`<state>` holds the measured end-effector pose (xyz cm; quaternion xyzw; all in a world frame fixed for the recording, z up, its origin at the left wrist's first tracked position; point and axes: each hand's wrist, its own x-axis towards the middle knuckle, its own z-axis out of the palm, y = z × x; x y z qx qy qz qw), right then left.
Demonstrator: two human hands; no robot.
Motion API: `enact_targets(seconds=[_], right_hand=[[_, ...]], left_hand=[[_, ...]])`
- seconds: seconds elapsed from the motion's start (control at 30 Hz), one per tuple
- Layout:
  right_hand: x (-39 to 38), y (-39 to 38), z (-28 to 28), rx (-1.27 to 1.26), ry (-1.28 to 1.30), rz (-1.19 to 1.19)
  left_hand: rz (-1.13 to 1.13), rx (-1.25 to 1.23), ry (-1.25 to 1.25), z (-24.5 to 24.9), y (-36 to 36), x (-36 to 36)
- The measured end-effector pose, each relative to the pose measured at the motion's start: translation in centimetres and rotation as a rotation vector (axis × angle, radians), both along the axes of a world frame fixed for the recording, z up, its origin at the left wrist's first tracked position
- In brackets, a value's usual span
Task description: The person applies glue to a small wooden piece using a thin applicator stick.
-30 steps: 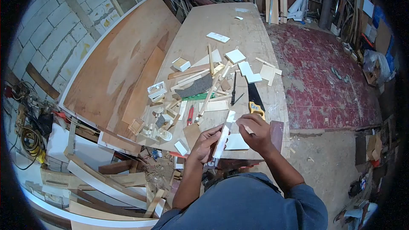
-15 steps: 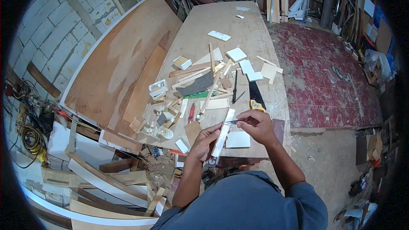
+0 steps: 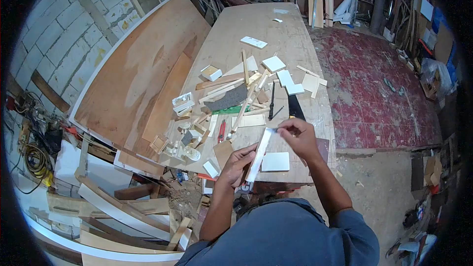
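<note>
My left hand [image 3: 238, 165] is wrapped round the lower part of a narrow white strip [image 3: 260, 155], which stands tilted over the table's front edge. At the strip's top end is my right hand [image 3: 298, 137], its fingers pinched together; a small dark thing at the fingertips is too blurred to make out. A white rectangular piece [image 3: 275, 162] lies on the table just right of the strip. The red cutter [image 3: 221, 131] rests to the left, beyond my left hand. Behind my right hand a yellow-and-black saw handle is mostly hidden, its dark blade [image 3: 295, 106] showing.
Wood offcuts, a grey abrasive piece [image 3: 227, 99] and white blocks [image 3: 273, 63] are heaped mid-table [image 3: 231, 29]. A clear cup [image 3: 192, 153] stands near the left front edge. A large wooden panel [image 3: 133, 79] leans along the left side.
My right hand has moved slightly up and right along the strip to its top end, now covering most of the yellow handle. The left hand's hold looks the same.
</note>
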<state>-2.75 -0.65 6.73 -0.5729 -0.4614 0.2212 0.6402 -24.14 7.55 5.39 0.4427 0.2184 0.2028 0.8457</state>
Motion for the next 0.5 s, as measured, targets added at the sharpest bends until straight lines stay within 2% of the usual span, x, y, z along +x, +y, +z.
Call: enact_targets(seconds=[0.1, 0.17, 0.23, 0.27, 0.3, 0.4, 0.5], right_hand=[[0.7, 0.1, -0.1, 0.021, 0.08, -0.035], [0.5, -0.6, 0.6, 0.027, 0.043, 0.014], [0.1, -1.0, 1.2, -0.036, 0.045, 0.251], [0.4, -0.8, 0.8, -0.058, 0.025, 0.288], [0.6, -0.4, 0.3, -0.059, 0.027, 0.287], [1.0, 0.3, 0.6, -0.075, 0.072, -0.02], [0.8, 0.0, 0.6, 0.046, 0.128, 0.08]], left_hand=[[0.002, -0.016, 0.002, 0.3, 0.1, -0.1], [-0.021, -0.018, -0.02, -0.1, 0.2, -0.2], [-0.029, -0.016, -0.032, 0.1, 0.1, -0.1], [-0.038, -0.011, -0.042, 0.2, 0.1, -0.2], [-0.038, -0.013, -0.04, 0.4, 0.0, -0.1], [-0.004, 0.036, 0.001, 0.7, -0.1, 0.1], [0.011, 0.044, 0.033, 0.4, 0.0, -0.1]])
